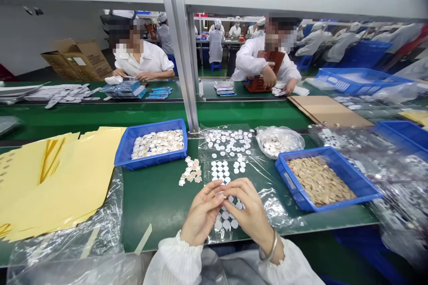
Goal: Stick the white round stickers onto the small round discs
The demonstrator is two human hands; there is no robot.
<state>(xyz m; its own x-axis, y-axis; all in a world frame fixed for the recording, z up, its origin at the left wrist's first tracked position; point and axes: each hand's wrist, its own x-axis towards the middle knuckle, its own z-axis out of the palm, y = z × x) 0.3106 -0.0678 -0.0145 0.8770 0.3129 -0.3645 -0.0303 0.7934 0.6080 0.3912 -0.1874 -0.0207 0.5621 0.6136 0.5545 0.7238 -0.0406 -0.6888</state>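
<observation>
Broadly, from my end of the head camera, a long green table (152,213) fills most of what I see. Across it I have two co-workers in white, one at left (145,60) and one at right (250,58), both with hands busy at their own things. On my near side, a spread of yellow sheets (76,182) covers the left of the table, and a clear plastic sheet (264,187) lies in the middle. Two blue trays flank that sheet: the right tray (296,192) holds tan pieces, the left tray (152,161) pale round ones. A clear bag (281,141) of pale pieces sits just beside the right tray. My left hand (204,213) and right hand (249,211) meet over the plastic sheet, fingertips close together in a narrow pinch. Beside the left tray I see a loose cluster (191,172) of round pieces, and under and beyond the hands white discs (226,224), some in rows, others scattered. Between the fingertips both hands hold what looks like a small white piece (221,194), mostly hidden by the fingers
</observation>
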